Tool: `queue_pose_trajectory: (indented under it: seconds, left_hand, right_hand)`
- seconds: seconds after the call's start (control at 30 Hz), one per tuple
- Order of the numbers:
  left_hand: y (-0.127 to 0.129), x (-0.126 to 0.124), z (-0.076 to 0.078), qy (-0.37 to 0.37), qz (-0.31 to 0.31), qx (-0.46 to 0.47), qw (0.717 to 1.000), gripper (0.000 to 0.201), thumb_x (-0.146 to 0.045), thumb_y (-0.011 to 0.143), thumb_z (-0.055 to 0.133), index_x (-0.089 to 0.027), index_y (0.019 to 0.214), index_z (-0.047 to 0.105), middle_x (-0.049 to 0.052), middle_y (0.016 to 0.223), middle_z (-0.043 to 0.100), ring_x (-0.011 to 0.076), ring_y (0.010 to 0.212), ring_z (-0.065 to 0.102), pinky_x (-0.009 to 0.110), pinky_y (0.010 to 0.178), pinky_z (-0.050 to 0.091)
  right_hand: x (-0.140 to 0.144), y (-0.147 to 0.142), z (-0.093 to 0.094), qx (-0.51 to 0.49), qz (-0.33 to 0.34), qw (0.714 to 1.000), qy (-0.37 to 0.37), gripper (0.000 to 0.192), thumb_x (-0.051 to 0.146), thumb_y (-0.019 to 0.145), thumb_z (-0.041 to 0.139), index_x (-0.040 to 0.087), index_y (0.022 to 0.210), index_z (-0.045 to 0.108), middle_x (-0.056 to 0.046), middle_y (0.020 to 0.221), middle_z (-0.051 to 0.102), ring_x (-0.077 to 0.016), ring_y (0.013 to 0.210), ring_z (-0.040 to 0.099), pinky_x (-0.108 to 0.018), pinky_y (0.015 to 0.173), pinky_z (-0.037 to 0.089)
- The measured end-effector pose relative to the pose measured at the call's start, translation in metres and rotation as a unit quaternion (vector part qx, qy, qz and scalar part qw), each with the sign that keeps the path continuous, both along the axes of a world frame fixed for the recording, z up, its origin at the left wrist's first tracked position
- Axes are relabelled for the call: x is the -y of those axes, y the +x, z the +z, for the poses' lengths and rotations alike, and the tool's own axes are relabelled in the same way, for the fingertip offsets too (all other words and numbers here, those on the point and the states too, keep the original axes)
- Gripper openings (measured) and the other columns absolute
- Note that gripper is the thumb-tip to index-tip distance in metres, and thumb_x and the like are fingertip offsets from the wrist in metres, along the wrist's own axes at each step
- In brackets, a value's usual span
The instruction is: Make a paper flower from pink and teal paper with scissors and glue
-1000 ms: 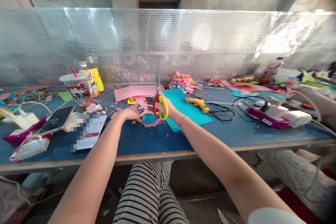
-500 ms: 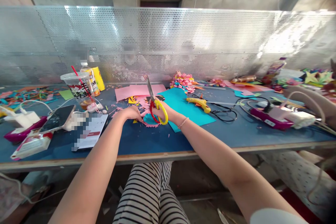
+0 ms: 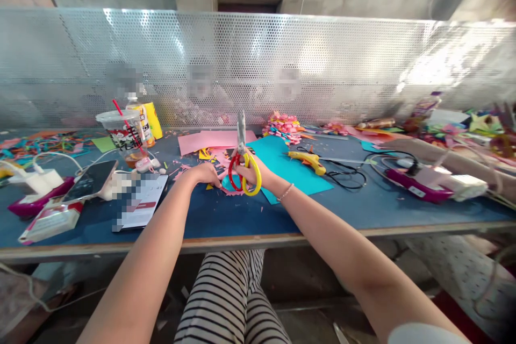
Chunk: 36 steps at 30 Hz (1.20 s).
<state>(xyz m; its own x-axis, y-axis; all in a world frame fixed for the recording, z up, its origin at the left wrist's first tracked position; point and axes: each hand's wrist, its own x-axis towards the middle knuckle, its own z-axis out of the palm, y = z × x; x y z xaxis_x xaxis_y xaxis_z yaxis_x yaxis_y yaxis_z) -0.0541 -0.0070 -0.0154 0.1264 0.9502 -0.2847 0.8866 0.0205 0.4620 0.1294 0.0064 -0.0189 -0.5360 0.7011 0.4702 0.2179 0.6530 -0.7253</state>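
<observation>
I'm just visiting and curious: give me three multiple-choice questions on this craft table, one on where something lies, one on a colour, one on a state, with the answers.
1. Where does the glue gun lie?
A. on the phone
B. on the table to the right of the teal sheet
C. inside the cup

2. What colours are the handles of the scissors?
A. red and yellow
B. black and white
C. green and purple

3. How are the scissors held?
A. lying flat, untouched
B. in the left hand, blades down
C. in the right hand, blades pointing up

Answers:
1. B: it rests on the blue table just beside the teal sheet.
2. A: one loop is red, the other yellow.
3. C: the right hand grips the handles and the blades rise above it, while the left hand rests on the table near the pink-edged cutout.
</observation>
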Motion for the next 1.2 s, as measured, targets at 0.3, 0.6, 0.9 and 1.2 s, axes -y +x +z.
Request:
queue_pose_trajectory:
  seconds: [0.3, 0.6, 0.9, 1.2]
  left_hand:
    - [0.002, -0.001, 0.002, 0.006, -0.006, -0.037, 0.999, 0.023, -0.036, 0.045, 0.069, -0.017, 0.049, 0.057, -0.002, 0.053, 0.048, 0.0136, 0.057, 0.045, 0.025, 0.052, 0.034]
    - [0.001, -0.001, -0.001, -0.002, -0.008, 0.018, 1.0, 0.013, -0.025, 0.048, 0.065, -0.014, 0.052, 0.06, 0.003, 0.06, 0.06, 0.0151, 0.062, 0.052, 0.025, 0.059, 0.04]
    - [-0.004, -0.001, -0.001, 0.001, -0.008, 0.028, 1.0, 0.015, -0.028, 0.046, 0.068, -0.015, 0.055, 0.064, 0.0, 0.058, 0.061, 0.014, 0.063, 0.053, 0.022, 0.058, 0.04]
    - [0.0, -0.001, -0.001, 0.017, 0.012, 0.022, 1.0, 0.015, -0.027, 0.042, 0.07, -0.016, 0.047, 0.061, -0.001, 0.051, 0.058, 0.014, 0.057, 0.05, 0.023, 0.056, 0.039]
  right_hand:
    - [0.004, -0.006, -0.007, 0.064, -0.006, 0.996, -0.058, 0.026, 0.018, 0.065, 0.045, 0.021, 0.09, 0.04, 0.009, 0.054, 0.042, -0.0076, 0.038, 0.037, -0.019, 0.034, 0.031]
    - [0.023, 0.0, -0.005, 0.129, 0.066, 0.974, 0.172, 0.03, 0.013, 0.066, 0.046, 0.019, 0.095, 0.041, 0.0, 0.072, 0.053, -0.0125, 0.061, 0.048, -0.024, 0.058, 0.04]
    - [0.025, -0.006, -0.005, 0.015, 0.01, 0.994, 0.111, 0.026, 0.015, 0.066, 0.045, 0.02, 0.091, 0.041, 0.003, 0.067, 0.05, -0.0118, 0.057, 0.048, -0.024, 0.055, 0.04]
    - [-0.003, -0.02, -0.016, -0.106, -0.02, 0.982, -0.153, 0.03, 0.013, 0.065, 0.041, 0.023, 0.093, 0.038, 0.01, 0.05, 0.041, -0.0075, 0.032, 0.036, -0.02, 0.032, 0.03]
